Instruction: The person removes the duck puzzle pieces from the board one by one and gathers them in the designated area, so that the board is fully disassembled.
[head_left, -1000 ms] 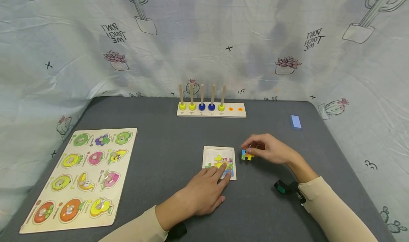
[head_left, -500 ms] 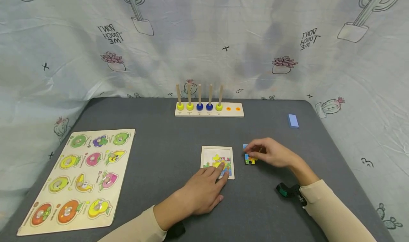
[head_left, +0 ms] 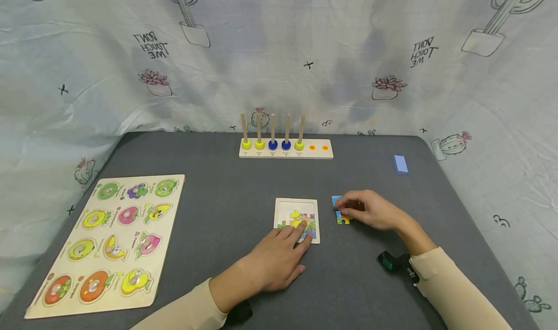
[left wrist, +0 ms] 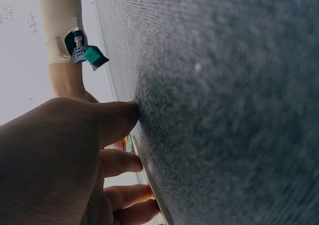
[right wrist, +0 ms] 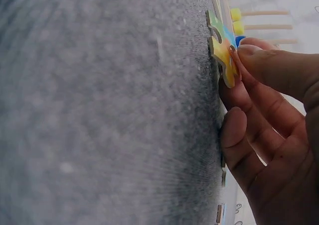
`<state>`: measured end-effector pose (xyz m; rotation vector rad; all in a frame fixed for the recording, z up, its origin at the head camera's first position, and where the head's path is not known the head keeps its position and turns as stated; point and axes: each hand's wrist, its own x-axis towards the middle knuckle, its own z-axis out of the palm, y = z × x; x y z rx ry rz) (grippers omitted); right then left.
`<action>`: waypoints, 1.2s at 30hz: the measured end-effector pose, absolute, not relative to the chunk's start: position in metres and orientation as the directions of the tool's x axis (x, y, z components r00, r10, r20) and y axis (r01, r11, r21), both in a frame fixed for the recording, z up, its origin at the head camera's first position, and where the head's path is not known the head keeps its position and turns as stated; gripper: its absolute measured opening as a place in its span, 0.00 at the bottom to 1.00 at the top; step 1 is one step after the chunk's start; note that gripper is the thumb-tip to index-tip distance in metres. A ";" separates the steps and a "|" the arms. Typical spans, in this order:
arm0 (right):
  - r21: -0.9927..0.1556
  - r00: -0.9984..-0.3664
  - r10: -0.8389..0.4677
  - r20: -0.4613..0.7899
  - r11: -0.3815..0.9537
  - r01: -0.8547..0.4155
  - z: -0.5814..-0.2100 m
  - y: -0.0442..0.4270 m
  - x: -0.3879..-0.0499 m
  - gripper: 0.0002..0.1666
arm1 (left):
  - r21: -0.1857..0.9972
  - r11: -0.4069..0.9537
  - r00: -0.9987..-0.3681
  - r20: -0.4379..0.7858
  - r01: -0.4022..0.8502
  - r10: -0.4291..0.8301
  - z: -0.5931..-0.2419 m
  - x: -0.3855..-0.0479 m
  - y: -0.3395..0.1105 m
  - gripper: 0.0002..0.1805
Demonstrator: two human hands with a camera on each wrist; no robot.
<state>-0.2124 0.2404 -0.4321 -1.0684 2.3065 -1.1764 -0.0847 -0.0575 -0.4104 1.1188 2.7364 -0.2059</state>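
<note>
Hanging cloth (head_left: 261,44), grey table (head_left: 235,194) beneath puzzle (head_left: 299,215)

From where I sit, I see a square pale wooden tray (head_left: 283,206) lying flat, bare toward eleven o'clock, with joined bright puzzle pieces (head_left: 310,219) toward four, my left hand (head_left: 279,264) resting across them. At the tray's three o'clock, my right hand (head_left: 370,210) pinches a blue, green and yellow piece (head_left: 341,217) (notched edge showing); a blue-cornered piece (head_left: 335,200) peeks out at its eleven.
</note>
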 end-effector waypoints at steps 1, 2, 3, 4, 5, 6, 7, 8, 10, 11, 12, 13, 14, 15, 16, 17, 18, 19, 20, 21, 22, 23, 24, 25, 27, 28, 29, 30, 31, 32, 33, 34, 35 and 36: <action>-0.798 -0.657 -0.753 0.035 0.375 -0.472 -0.432 0.240 -0.212 0.10 | -0.058 0.708 -0.702 -0.213 0.703 0.680 -0.410 -0.085 -0.058 0.36; -0.797 -0.655 -0.755 0.033 0.376 -0.473 -0.432 0.240 -0.212 0.10 | -0.055 0.709 -0.702 -0.210 0.703 0.680 -0.410 -0.085 -0.058 0.36; -0.795 -0.655 -0.755 0.032 0.378 -0.475 -0.432 0.240 -0.212 0.10 | -0.052 0.710 -0.703 -0.207 0.703 0.681 -0.410 -0.085 -0.059 0.36; -0.794 -0.655 -0.755 0.031 0.380 -0.475 -0.431 0.240 -0.212 0.10 | -0.047 0.711 -0.703 -0.202 0.702 0.681 -0.411 -0.085 -0.059 0.36; -0.793 -0.657 -0.753 0.030 0.382 -0.475 -0.431 0.240 -0.212 0.10 | -0.041 0.712 -0.704 -0.198 0.701 0.682 -0.411 -0.085 -0.060 0.36; -0.792 -0.657 -0.753 0.033 0.381 -0.476 -0.431 0.240 -0.212 0.10 | -0.036 0.712 -0.704 -0.194 0.701 0.683 -0.411 -0.086 -0.060 0.36; -0.792 -0.659 -0.751 0.035 0.381 -0.477 -0.431 0.240 -0.212 0.10 | -0.030 0.712 -0.703 -0.190 0.702 0.685 -0.412 -0.086 -0.061 0.36; -0.792 -0.660 -0.750 0.037 0.380 -0.477 -0.431 0.239 -0.212 0.10 | -0.025 0.711 -0.702 -0.186 0.703 0.688 -0.412 -0.086 -0.061 0.36; -0.793 -0.661 -0.749 0.043 0.377 -0.479 -0.430 0.239 -0.212 0.09 | -0.018 0.707 -0.699 -0.174 0.707 0.694 -0.413 -0.087 -0.062 0.36; -0.796 -0.661 -0.749 0.045 0.374 -0.477 -0.430 0.239 -0.212 0.09 | -0.016 0.705 -0.697 -0.167 0.709 0.698 -0.413 -0.087 -0.062 0.36; -0.796 -0.661 -0.749 0.047 0.372 -0.477 -0.430 0.238 -0.212 0.09 | -0.016 0.702 -0.695 -0.161 0.712 0.700 -0.413 -0.087 -0.063 0.36; -0.796 -0.660 -0.750 0.049 0.370 -0.479 -0.429 0.238 -0.213 0.09 | -0.015 0.701 -0.694 -0.154 0.713 0.703 -0.414 -0.087 -0.063 0.36; -0.796 -0.657 -0.753 0.051 0.366 -0.482 -0.429 0.237 -0.213 0.09 | -0.016 0.700 -0.694 -0.149 0.714 0.704 -0.414 -0.087 -0.064 0.36; -0.794 -0.654 -0.755 0.054 0.365 -0.487 -0.429 0.236 -0.214 0.09 | -0.016 0.700 -0.694 -0.145 0.714 0.705 -0.415 -0.087 -0.064 0.36; -0.792 -0.652 -0.756 0.057 0.363 -0.491 -0.428 0.235 -0.214 0.09 | -0.016 0.699 -0.694 -0.142 0.715 0.706 -0.415 -0.087 -0.065 0.36; -0.791 -0.653 -0.755 0.058 0.364 -0.491 -0.427 0.235 -0.215 0.09 | -0.016 0.699 -0.693 -0.143 0.715 0.707 -0.415 -0.087 -0.065 0.36; -0.789 -0.655 -0.754 0.059 0.366 -0.493 -0.426 0.234 -0.215 0.09 | -0.016 0.698 -0.693 -0.143 0.716 0.707 -0.415 -0.087 -0.065 0.37; -0.787 -0.656 -0.752 0.061 0.368 -0.495 -0.425 0.233 -0.216 0.09 | -0.016 0.698 -0.692 -0.146 0.716 0.707 -0.415 -0.086 -0.065 0.37; -0.785 -0.658 -0.750 0.064 0.370 -0.498 -0.424 0.232 -0.217 0.09 | -0.017 0.697 -0.691 -0.152 0.717 0.707 -0.415 -0.086 -0.065 0.37; -0.779 -0.662 -0.747 0.067 0.375 -0.502 -0.423 0.232 -0.217 0.09 | -0.015 0.697 -0.690 -0.156 0.717 0.707 -0.415 -0.086 -0.065 0.37; -0.773 -0.667 -0.742 0.068 0.383 -0.505 -0.422 0.230 -0.217 0.08 | -0.012 0.696 -0.689 -0.160 0.718 0.707 -0.415 -0.087 -0.065 0.37; -0.768 -0.670 -0.739 0.067 0.391 -0.508 -0.420 0.229 -0.218 0.08 | -0.009 0.696 -0.688 -0.164 0.718 0.707 -0.415 -0.087 -0.064 0.37; -0.760 -0.670 -0.739 0.067 0.398 -0.514 -0.419 0.227 -0.218 0.08 | -0.007 0.697 -0.688 -0.168 0.717 0.707 -0.414 -0.087 -0.064 0.37; -0.752 -0.668 -0.741 0.067 0.403 -0.522 -0.418 0.225 -0.218 0.08 | -0.006 0.697 -0.687 -0.174 0.717 0.706 -0.414 -0.087 -0.063 0.37; -0.743 -0.666 -0.744 0.059 0.413 -0.527 -0.417 0.221 -0.219 0.09 | -0.004 0.696 -0.685 -0.180 0.718 0.706 -0.413 -0.088 -0.063 0.38; -0.743 -0.663 -0.747 0.053 0.414 -0.525 -0.416 0.219 -0.218 0.09 | -0.005 0.695 -0.684 -0.185 0.719 0.705 -0.412 -0.088 -0.062 0.38; -0.744 -0.659 -0.750 0.049 0.413 -0.525 -0.415 0.217 -0.219 0.09 | -0.004 0.695 -0.683 -0.189 0.719 0.705 -0.411 -0.088 -0.062 0.38; -0.746 -0.656 -0.753 0.046 0.411 -0.524 -0.415 0.214 -0.219 0.09 | -0.004 0.695 -0.683 -0.193 0.719 0.705 -0.411 -0.088 -0.061 0.38; -0.744 -0.652 -0.756 0.048 0.409 -0.529 -0.414 0.212 -0.219 0.09 | -0.006 0.695 -0.682 -0.195 0.719 0.704 -0.411 -0.088 -0.061 0.37; -0.742 -0.649 -0.759 0.049 0.408 -0.532 -0.413 0.210 -0.219 0.09 | -0.005 0.695 -0.682 -0.194 0.719 0.705 -0.410 -0.088 -0.061 0.37; -0.741 -0.645 -0.762 0.051 0.405 -0.536 -0.412 0.207 -0.220 0.10 | -0.006 0.694 -0.681 -0.194 0.720 0.706 -0.410 -0.088 -0.061 0.37; -0.736 -0.641 -0.765 0.053 0.404 -0.543 -0.412 0.205 -0.220 0.10 | -0.008 0.693 -0.681 -0.192 0.721 0.707 -0.410 -0.088 -0.061 0.37; -0.730 -0.636 -0.770 0.053 0.405 -0.551 -0.411 0.202 -0.221 0.10 | -0.011 0.692 -0.681 -0.187 0.722 0.708 -0.410 -0.088 -0.062 0.37; -0.725 -0.630 -0.775 0.052 0.405 -0.557 -0.410 0.198 -0.222 0.10 | -0.017 0.691 -0.682 -0.184 0.722 0.708 -0.410 -0.088 -0.062 0.37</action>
